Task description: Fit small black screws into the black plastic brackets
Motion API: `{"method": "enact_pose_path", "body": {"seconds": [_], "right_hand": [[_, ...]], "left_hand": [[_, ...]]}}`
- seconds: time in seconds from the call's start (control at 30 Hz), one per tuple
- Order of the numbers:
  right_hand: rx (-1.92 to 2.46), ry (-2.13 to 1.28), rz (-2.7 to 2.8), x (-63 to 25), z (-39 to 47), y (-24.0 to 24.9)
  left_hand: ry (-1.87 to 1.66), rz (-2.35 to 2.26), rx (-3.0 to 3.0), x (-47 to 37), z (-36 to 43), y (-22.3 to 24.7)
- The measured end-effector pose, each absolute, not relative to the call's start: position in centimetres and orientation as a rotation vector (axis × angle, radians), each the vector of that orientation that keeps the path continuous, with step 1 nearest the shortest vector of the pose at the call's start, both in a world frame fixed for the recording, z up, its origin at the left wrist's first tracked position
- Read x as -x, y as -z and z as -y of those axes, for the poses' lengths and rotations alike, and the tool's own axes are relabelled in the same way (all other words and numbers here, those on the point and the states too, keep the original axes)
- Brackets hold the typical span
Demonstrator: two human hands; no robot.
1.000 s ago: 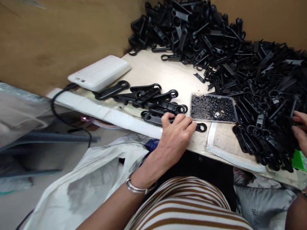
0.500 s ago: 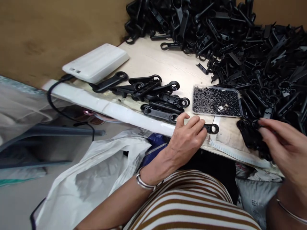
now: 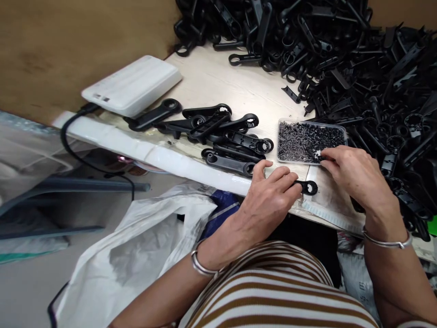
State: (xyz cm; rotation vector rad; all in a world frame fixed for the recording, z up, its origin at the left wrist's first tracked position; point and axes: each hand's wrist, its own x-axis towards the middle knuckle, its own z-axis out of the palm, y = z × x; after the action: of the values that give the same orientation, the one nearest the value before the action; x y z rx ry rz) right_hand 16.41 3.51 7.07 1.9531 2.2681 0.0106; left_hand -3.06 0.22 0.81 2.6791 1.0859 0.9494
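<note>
My left hand [image 3: 269, 200] rests at the table's front edge with its fingers curled over a black plastic part [image 3: 309, 187], whose ring end sticks out to the right. Thumb and forefinger of my right hand [image 3: 358, 175] are pinched together at the lower right corner of a clear box [image 3: 295, 161] full of tiny black pieces [image 3: 297, 139]. What the fingertips hold, if anything, is too small to make out. Several black ring-ended parts [image 3: 228, 163] lie in a loose group to the left of the box, close to my left hand.
A large heap of black parts [image 3: 327, 54] covers the back and right of the table [image 3: 218, 82]. A white power bank [image 3: 133, 86] with a black cable [image 3: 73, 152] stands at the left. Below the edge hangs a white bag [image 3: 136, 255].
My right hand has moved left from the black parts at the right to the clear box. My left hand stays on the black part. The view has shifted slightly.
</note>
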Motion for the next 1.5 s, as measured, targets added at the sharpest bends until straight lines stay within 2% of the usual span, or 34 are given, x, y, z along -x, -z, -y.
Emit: {"method": "enact_pose_path", "body": {"seconds": [0.57,0.73,0.8,1.0,1.23,1.5], "right_hand": [[-2.006,0.090,-2.282,-16.5,-5.5,-6.4],[-1.737,0.556,-2.735,-17.5,-2.5,-7.0],[-1.615,0.629,-2.865,-17.8,-1.1,-6.6],[-1.493,0.542,-3.020,-18.0,0.7,-4.6],[-1.420,0.486,-3.008,-17.9,0.6,-4.4],[-1.498,0.361,-2.938,-17.0,1.1,-4.5]], "left_hand": [[-0.789,-1.019,-2.612,3.1,-0.4,-1.0],[-0.723,-1.032,-2.648,3.4,-0.5,-0.9],[-0.708,-1.021,-2.661,3.5,-0.4,-0.9],[-0.637,-0.981,-2.695,3.7,-0.5,-1.3],[-0.496,-0.951,-2.670,3.8,-0.5,-1.2],[-0.557,-0.945,-2.682,3.7,0.0,-1.1]]}}
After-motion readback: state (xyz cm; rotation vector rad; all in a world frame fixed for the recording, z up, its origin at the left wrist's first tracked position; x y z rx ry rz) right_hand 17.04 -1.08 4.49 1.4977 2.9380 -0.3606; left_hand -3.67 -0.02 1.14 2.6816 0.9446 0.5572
